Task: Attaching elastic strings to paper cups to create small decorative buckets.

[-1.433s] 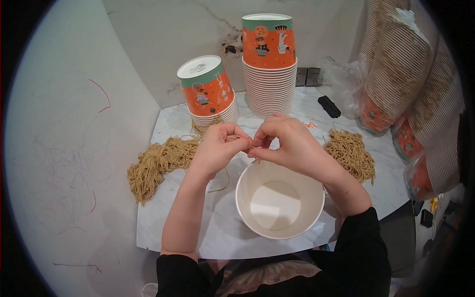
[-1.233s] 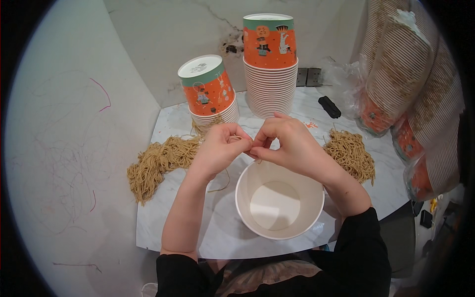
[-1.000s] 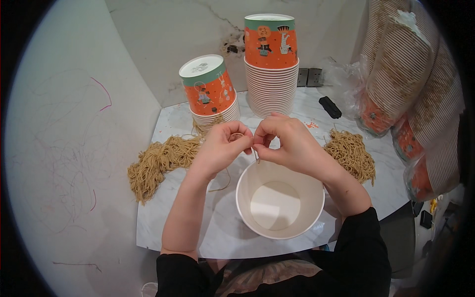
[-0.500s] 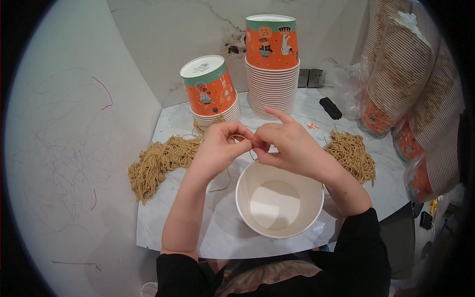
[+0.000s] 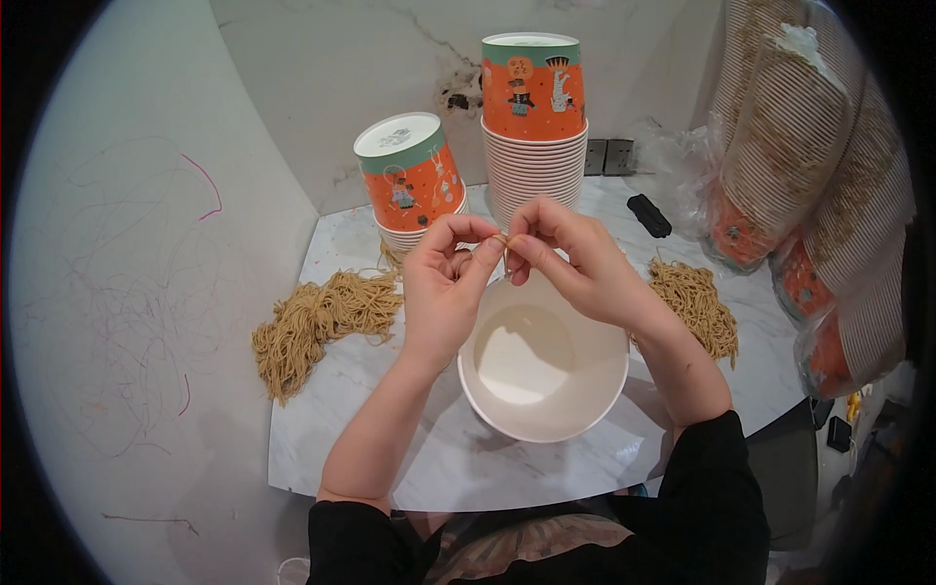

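Note:
My left hand (image 5: 448,271) and my right hand (image 5: 568,255) meet above the far rim of a white paper bucket (image 5: 585,398). Thumb and forefinger of each are pinched together on a thin tan string (image 5: 506,255), which shows between the fingertips. The bucket stands with its mouth up, and nothing shows inside it except a shadow. Left of my left hand lies a heap of tan strings (image 5: 317,317). A second pile of tan strings (image 5: 694,304) rests beyond my right forearm.
Behind my hands stand a short stack of upturned orange-and-green buckets (image 5: 411,180) and a taller stack (image 5: 534,107). A black object (image 5: 649,215) lies by the wall sockets (image 5: 609,156). Plastic-wrapped bucket stacks (image 5: 780,146) lean at the right. A white wall (image 5: 127,292) bounds the left.
My hands have drawn level, and my right fingers have curled in around the string. The bucket has shifted slightly away from me and to the left.

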`<state>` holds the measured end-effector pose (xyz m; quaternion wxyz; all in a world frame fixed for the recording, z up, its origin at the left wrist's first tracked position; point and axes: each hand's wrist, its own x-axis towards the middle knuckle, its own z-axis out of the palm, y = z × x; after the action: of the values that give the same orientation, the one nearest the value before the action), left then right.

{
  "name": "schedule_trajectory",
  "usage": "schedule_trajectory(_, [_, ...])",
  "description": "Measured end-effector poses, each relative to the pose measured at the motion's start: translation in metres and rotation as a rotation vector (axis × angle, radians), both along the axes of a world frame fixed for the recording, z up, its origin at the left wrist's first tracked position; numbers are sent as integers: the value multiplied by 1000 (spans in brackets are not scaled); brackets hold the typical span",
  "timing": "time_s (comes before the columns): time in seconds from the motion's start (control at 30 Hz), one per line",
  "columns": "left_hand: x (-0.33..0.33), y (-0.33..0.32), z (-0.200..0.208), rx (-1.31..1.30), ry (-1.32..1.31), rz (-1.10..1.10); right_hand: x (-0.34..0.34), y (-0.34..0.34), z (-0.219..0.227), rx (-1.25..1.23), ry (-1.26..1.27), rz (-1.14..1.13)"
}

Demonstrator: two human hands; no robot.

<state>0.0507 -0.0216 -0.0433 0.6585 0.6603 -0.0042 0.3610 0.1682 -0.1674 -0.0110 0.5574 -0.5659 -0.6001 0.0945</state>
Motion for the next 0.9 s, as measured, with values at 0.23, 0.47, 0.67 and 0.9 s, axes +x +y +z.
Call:
schedule_trajectory(0.23, [0,-12,5,-84,-55,-25,7,-1,-2,-41,243,154])
schedule_trajectory(0.47, [-2,-12,7,-174,-40,-112,9,-1,2,-31,453,277])
schedule_trajectory(0.67, [-3,-12,8,-304,92,-71,8,2,-2,-96,509,169])
schedule_trajectory(0.9, [1,-11,5,-323,89,-44,-1,-1,0,-157,241,7])
